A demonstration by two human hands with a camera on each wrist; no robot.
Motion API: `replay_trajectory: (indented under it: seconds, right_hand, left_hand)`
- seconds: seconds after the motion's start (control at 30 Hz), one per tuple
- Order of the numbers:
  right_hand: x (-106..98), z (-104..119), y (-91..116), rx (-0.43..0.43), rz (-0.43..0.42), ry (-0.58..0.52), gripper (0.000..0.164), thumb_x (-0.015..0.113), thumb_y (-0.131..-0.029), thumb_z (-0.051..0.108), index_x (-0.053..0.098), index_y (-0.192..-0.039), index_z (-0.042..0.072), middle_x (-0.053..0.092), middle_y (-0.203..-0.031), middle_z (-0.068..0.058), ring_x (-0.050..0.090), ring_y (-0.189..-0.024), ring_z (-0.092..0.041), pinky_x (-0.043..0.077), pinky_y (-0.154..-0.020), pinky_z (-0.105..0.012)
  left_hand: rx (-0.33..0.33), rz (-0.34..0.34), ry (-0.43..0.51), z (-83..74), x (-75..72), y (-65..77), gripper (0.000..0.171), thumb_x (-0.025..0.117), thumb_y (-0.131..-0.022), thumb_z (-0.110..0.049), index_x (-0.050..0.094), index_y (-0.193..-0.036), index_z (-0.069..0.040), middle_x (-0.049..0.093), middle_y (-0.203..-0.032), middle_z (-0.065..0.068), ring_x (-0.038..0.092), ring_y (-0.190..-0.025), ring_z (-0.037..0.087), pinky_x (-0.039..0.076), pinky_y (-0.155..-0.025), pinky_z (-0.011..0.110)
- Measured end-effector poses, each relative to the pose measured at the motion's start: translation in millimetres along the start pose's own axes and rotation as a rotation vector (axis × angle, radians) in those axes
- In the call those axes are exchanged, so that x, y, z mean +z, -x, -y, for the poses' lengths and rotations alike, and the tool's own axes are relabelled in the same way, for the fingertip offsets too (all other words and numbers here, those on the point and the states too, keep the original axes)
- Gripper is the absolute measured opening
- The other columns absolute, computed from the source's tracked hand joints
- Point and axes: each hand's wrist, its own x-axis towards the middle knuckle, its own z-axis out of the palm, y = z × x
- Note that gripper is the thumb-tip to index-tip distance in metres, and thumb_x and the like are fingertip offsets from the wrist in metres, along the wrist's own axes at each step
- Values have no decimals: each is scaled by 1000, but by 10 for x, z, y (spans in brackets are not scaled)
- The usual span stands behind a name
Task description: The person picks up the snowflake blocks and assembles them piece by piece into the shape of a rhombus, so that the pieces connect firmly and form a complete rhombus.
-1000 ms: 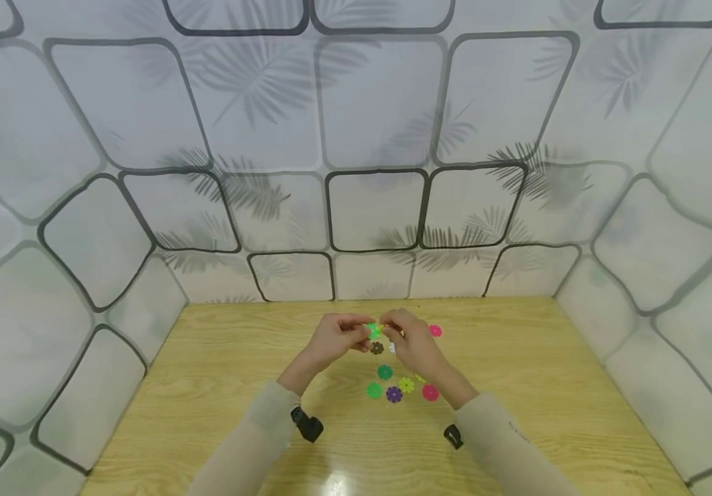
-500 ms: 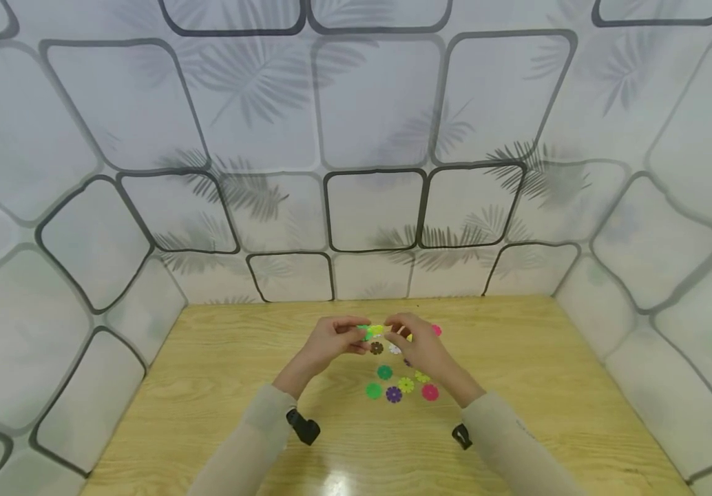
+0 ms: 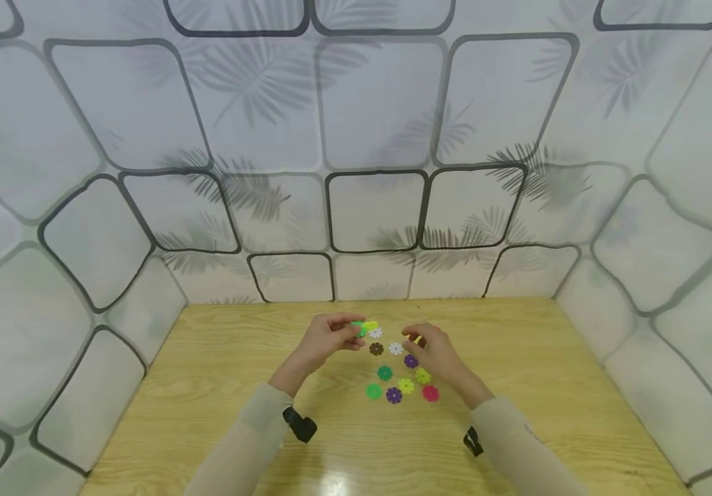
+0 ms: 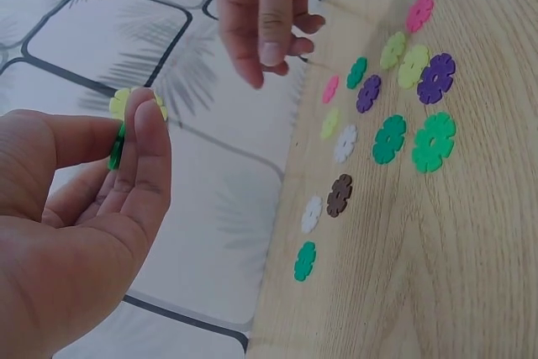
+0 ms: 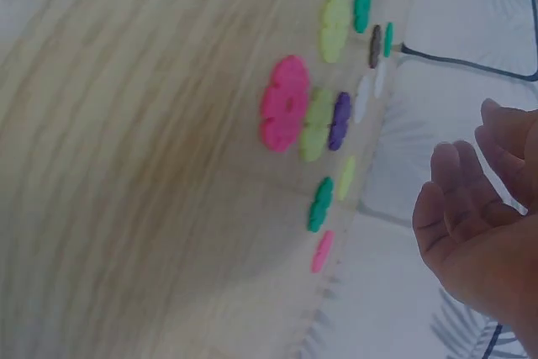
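Above the wooden worktop (image 3: 238, 413), the left hand (image 3: 326, 337) pinches a green notched plastic disc (image 4: 116, 149), a yellow notched plastic disc (image 4: 122, 104) against it; the right hand (image 3: 436, 351) hangs relaxed, holding nothing. Both discs look light, stiff, best gripped near their rims.

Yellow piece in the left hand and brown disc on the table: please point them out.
Yellow piece (image 4: 119, 103), left wrist view: its left side.
Brown disc (image 4: 338, 203), left wrist view: below its centre.

Wood-grain tabletop (image 3: 220, 372) with scattered notched discs (image 3: 431, 393): pink, purple, yellow, green, white, one brown.
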Motion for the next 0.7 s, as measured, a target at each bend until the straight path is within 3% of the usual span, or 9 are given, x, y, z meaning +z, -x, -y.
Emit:
replay_trajectory:
  seconds: [0.13, 0.27, 0.43, 0.7]
  right_hand:
    - [24, -121, 35, 25, 28, 1, 27, 69, -101, 6, 70, -125, -6, 69, -107, -16, 62, -83, -16, 54, -69, -24]
    - [52, -235, 63, 69, 51, 10, 28, 69, -100, 7, 70, -125, -5, 68, -106, -15, 62, -83, -15, 54, -71, -25]
    - [97, -348, 84, 113, 80, 61, 26, 68, -101, 10, 71, -125, -1, 67, -103, -8, 58, -85, -15, 53, -74, -28]
    - [139, -442, 123, 101, 81, 108, 28, 72, -97, 10, 72, -124, 0, 69, -105, -10, 64, -98, -24, 59, -89, -47]
  left_hand:
    - [-9, -12, 1, -9, -12, 6, 37, 63, -105, -3, 62, -140, 8, 76, -97, 11, 75, -80, 9, 65, -93, 47]
    - [-14, -19, 9, -10, -23, 5, 36, 63, -105, -3, 63, -139, 6, 76, -93, 7, 75, -80, 9, 67, -86, 36]
    - [-3, -20, 11, -20, -32, 19, 36, 63, -104, -3, 63, -139, 8, 75, -97, 15, 75, -79, 9, 67, -82, 30]
    - [17, -5, 2, 1, -67, 9, 38, 61, -106, -4, 60, -141, 9, 74, -92, -1, 74, -80, 8, 66, -83, 29]
